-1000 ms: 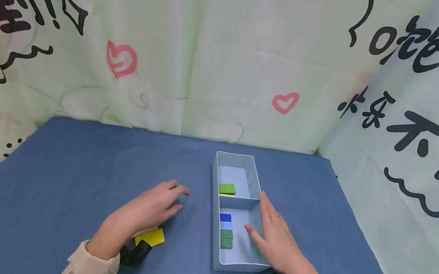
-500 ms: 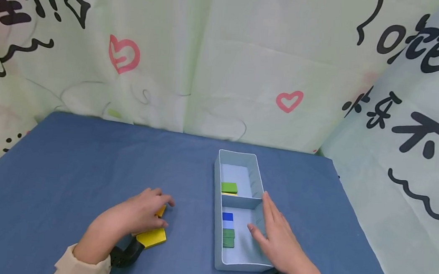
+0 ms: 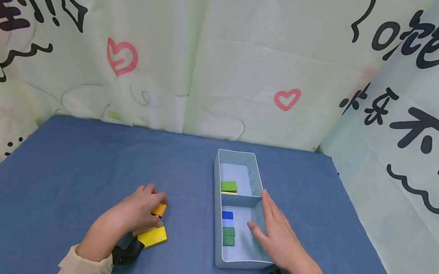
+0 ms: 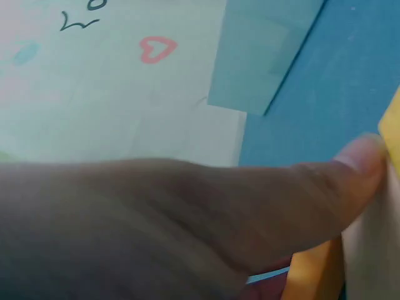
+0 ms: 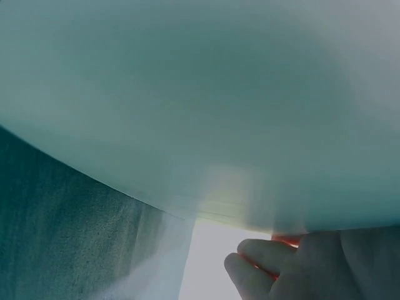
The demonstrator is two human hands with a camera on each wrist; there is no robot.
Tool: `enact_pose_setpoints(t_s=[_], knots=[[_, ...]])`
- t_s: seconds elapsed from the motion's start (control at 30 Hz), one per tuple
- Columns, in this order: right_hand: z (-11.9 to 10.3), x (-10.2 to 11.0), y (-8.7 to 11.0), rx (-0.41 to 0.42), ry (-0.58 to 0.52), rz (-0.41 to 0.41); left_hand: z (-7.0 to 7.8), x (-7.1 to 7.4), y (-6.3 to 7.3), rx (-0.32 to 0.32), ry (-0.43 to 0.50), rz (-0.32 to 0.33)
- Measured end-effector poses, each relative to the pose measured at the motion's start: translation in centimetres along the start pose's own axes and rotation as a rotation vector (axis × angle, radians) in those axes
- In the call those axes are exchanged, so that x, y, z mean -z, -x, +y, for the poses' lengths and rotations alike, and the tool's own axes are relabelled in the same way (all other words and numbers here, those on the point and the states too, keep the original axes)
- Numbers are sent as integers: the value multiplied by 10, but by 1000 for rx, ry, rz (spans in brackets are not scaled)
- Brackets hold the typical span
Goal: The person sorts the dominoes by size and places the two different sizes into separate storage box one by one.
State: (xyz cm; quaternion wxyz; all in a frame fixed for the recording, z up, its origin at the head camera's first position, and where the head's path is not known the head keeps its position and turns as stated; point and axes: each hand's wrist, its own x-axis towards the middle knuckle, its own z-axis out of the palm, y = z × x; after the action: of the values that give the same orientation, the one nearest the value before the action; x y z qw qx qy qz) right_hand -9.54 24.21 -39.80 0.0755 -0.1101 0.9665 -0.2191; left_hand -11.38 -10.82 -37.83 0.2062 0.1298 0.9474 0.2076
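My left hand [image 3: 139, 209] is over a small group of flat blocks on the blue cloth, its fingers bent round the far side of an orange block [image 3: 159, 209]. In the left wrist view, the thumb's tip is right at the edges of a yellow block and a beige block [image 4: 373, 250]. The yellow block [image 3: 153, 237] lies on the near side of the thumb. My right hand [image 3: 283, 237] rests with straight fingers along the right wall of a two-compartment light blue box [image 3: 216, 254]. The right wrist view is mostly filled by the box's pale wall.
A green block [image 3: 228, 186] lies over a yellow one in the box's far compartment. Dark blue [image 3: 227, 215], light blue [image 3: 227, 223] and dark green blocks [image 3: 228, 240] line the near compartment's left side. A printed curtain [image 3: 231, 70] encloses the blue-covered table [image 3: 90, 154].
My left hand has drawn back leftward and down onto the blocks, its fingers closing round the orange one. The right hand has stayed at the box's wall.
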Motion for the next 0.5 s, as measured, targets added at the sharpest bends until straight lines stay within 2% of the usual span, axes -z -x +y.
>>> enact_pose_setpoints(t_s=[0.3, 0.4, 0.5], knots=[[0, 0, 1, -13, 0, 3, 2, -6, -8, -13, -85, 90], [0, -1, 1, -20, 3, -9, 1, -9, -10, -23, -78, 111], [0, -1, 0, -10, 13, 1, -1, -11, -13, -49, -69, 166]])
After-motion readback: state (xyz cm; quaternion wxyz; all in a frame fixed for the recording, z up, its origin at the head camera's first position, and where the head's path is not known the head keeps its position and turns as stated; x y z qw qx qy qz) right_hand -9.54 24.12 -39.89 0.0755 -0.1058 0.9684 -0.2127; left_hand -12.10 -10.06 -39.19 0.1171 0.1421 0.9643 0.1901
